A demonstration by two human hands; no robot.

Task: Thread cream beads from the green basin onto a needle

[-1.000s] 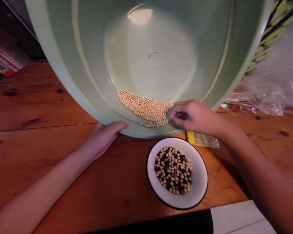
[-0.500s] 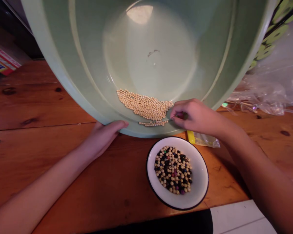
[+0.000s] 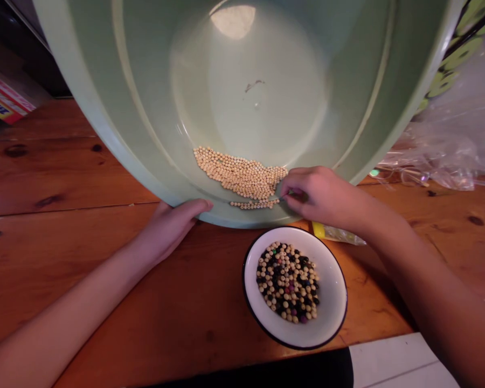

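Mint green around tan

The tub point(image 3: 250, 216) is milky mint green, its ridges point(image 3: 123, 64) paler; the beads point(image 3: 242, 175) inside the tub are plain tan. On the tub's near side, a black-rimmed white bowl point(image 3: 332, 302) holds mixed beads point(image 3: 286, 283) in cream and black, flecked purple, red and green. Left of the tub, a box point(image 3: 8, 102) shows red, white, yellow and blue. Around the tub, orange-brown wood point(image 3: 64, 175) bears dark knots.
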